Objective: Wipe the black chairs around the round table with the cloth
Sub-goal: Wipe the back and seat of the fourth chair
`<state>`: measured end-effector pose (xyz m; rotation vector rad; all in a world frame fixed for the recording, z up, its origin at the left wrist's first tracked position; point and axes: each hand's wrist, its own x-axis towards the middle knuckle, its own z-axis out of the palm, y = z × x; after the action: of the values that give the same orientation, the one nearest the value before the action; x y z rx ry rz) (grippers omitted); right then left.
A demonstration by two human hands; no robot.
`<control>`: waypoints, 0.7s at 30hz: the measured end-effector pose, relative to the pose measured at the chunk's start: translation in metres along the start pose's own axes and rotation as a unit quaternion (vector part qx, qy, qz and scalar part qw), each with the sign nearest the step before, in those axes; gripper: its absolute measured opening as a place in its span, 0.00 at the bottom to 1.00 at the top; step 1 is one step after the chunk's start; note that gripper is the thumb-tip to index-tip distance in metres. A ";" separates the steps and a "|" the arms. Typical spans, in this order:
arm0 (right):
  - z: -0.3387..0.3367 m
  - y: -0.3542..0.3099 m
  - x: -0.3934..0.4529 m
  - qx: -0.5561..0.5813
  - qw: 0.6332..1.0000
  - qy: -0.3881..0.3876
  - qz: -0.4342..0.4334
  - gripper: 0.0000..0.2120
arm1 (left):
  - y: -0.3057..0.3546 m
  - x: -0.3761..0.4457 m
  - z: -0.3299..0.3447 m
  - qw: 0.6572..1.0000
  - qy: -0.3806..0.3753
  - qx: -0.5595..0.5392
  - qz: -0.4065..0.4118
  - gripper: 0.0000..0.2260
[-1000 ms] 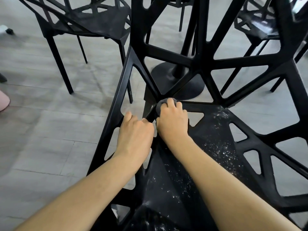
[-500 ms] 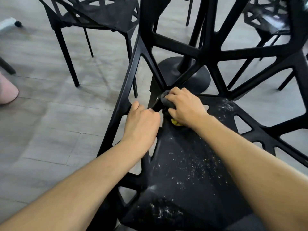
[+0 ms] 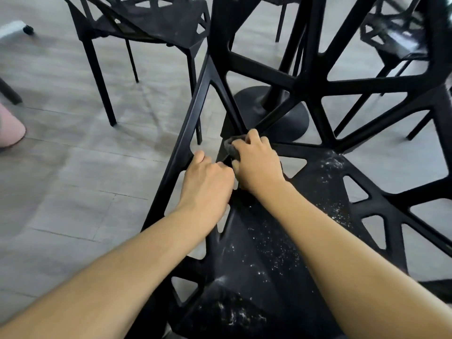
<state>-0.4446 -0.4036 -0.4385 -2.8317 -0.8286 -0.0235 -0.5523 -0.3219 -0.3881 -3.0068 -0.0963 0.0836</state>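
Observation:
A black chair [image 3: 274,253] with a cut-out lattice frame fills the middle and lower right; white dust specks lie on its seat. My right hand [image 3: 256,162] presses a dark grey cloth [image 3: 231,145] against the seat's far left corner, where the back struts meet. Most of the cloth is hidden under the fingers. My left hand [image 3: 208,184] grips the chair's left side bar just beside the right hand.
A second black chair [image 3: 151,23] stands at the upper left, a third black chair [image 3: 393,37] at the upper right. The round table's black pedestal base [image 3: 276,111] sits on the grey floor behind the chair. A pink object [image 3: 9,128] lies at the left edge.
My right hand with the cloth has shifted slightly across the seat's far corner, its fingers turning left. The left hand keeps its grip on the side bar. The view moved a little.

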 end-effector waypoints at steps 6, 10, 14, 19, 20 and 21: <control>0.006 0.023 -0.050 -0.071 0.997 0.018 0.023 0.16 | 0.000 0.003 0.002 1.000 0.009 0.004 -0.004 0.09; -0.009 0.032 -0.001 -0.109 0.993 -0.027 0.042 0.17 | 0.000 0.002 0.004 1.000 0.018 0.013 -0.003 0.09; -0.006 0.023 0.011 -0.105 0.994 -0.018 0.012 0.17 | 0.000 0.004 0.007 0.999 0.011 0.031 -0.007 0.09; 0.011 0.038 -0.008 -0.073 0.992 0.091 -0.051 0.19 | 0.004 0.009 0.012 0.998 0.014 0.048 -0.039 0.07; 0.015 0.042 -0.013 -0.074 0.989 0.115 -0.054 0.20 | 0.006 0.010 0.014 0.997 0.024 0.050 -0.048 0.08; 0.019 0.044 -0.017 -0.068 0.987 0.131 -0.059 0.20 | 0.008 0.011 0.015 0.996 0.041 0.055 -0.059 0.10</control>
<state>-0.4358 -0.4454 -0.4665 -2.8117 -0.9645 -0.4762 -0.5413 -0.3271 -0.4045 -2.8828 -0.2515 -0.0438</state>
